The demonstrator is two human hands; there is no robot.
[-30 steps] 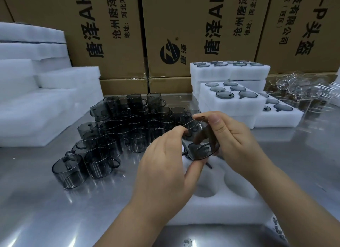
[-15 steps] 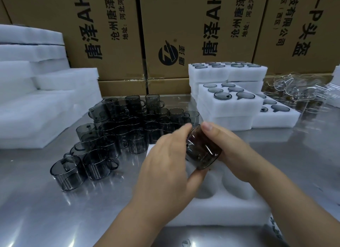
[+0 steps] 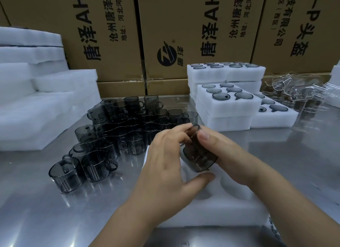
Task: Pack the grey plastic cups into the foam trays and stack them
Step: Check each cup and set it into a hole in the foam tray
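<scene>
Gripping a tilted grey cup [image 3: 199, 154], left hand [image 3: 165, 166] and right hand [image 3: 228, 154] hover over the foam tray [image 3: 230, 211].

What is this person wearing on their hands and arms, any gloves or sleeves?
Nothing that shows. The left hand and right hand are bare: no gloves, rings or tape. The left forearm and right forearm are bare too, with no sleeve, watch or bracelet up to the picture's edge. The right thumbnail looks short and unpainted.

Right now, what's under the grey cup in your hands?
A white foam tray with empty round pockets lies under the grey cup. The left hand and right hand hide the pocket straight below it.
</scene>
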